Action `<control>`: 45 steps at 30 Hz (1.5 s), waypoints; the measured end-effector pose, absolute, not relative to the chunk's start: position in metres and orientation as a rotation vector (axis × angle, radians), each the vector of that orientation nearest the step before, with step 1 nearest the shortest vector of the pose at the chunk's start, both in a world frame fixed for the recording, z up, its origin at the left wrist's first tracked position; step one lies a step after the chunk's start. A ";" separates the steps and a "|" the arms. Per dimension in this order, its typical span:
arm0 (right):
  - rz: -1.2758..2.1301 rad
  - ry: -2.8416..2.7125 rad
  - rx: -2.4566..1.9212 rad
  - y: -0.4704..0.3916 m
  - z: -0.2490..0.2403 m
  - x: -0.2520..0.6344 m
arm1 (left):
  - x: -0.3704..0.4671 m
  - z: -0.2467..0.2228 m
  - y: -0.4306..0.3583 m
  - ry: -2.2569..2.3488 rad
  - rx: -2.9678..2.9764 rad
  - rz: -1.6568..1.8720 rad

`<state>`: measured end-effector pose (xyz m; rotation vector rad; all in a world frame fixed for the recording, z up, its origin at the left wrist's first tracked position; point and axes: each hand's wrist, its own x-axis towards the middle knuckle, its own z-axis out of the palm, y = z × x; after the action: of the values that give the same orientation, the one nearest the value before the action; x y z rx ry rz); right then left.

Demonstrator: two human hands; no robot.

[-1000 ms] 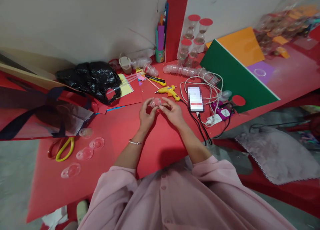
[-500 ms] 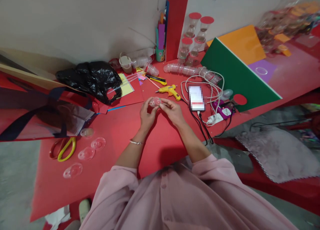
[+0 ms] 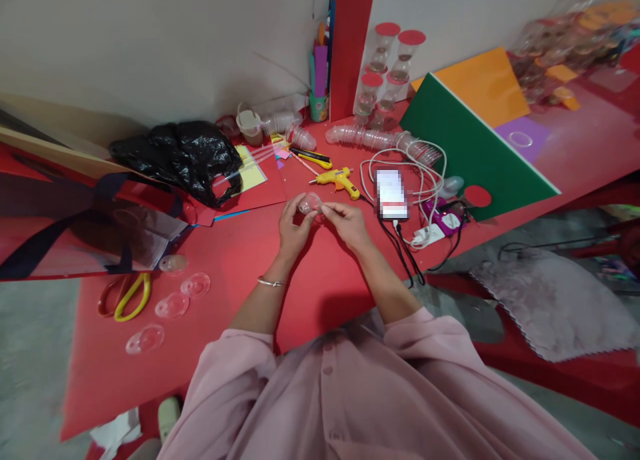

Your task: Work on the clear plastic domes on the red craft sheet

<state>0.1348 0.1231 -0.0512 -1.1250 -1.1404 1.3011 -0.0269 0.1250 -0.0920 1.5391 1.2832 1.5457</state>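
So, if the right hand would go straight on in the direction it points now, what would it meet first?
Beyond the clear plastic piece at its fingertips, the right hand would probably meet the left hand first; depth is hard to judge.

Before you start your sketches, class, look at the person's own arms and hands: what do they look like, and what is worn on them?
Loose, dusty-pink fabric sleeves end near the elbows. The left hand is ungloved, with a thin, silver-coloured bangle around the wrist. The right hand is also ungloved, with no bangle at its wrist.
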 end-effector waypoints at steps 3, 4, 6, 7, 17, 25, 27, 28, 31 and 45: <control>1.209 -1.277 -1.167 0.122 -0.048 0.139 | -0.028 -0.094 0.125 1.281 1.527 1.552; 1.155 -1.334 -1.187 0.122 -0.046 0.141 | -0.028 -0.094 0.125 1.284 1.522 1.550; 1.042 -1.453 -1.221 0.123 -0.043 0.145 | -0.028 -0.093 0.125 1.281 1.504 1.540; 0.987 -1.511 -1.237 0.123 -0.042 0.146 | -0.027 -0.092 0.124 1.274 1.494 1.531; 0.671 -1.756 -1.410 0.124 -0.039 0.146 | -0.023 -0.091 0.125 1.178 1.423 1.502; 0.911 -1.666 -1.234 0.124 -0.037 0.146 | -0.024 -0.091 0.128 1.016 1.314 1.499; 1.012 -1.577 -1.188 0.123 -0.038 0.144 | -0.026 -0.093 0.129 1.001 1.309 1.475; 1.070 -1.528 -1.175 0.122 -0.037 0.144 | -0.027 -0.093 0.129 1.002 1.309 1.465; 1.175 -1.427 -1.129 0.119 -0.035 0.142 | -0.029 -0.096 0.130 1.003 1.302 1.453; 1.339 -1.544 -1.274 0.085 -0.010 0.191 | -0.029 -0.100 0.134 0.806 0.946 1.523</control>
<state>0.1910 0.0852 -0.0104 -1.2744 -1.5441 1.3395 -0.0292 0.1340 -0.0996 0.9463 0.8061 1.5234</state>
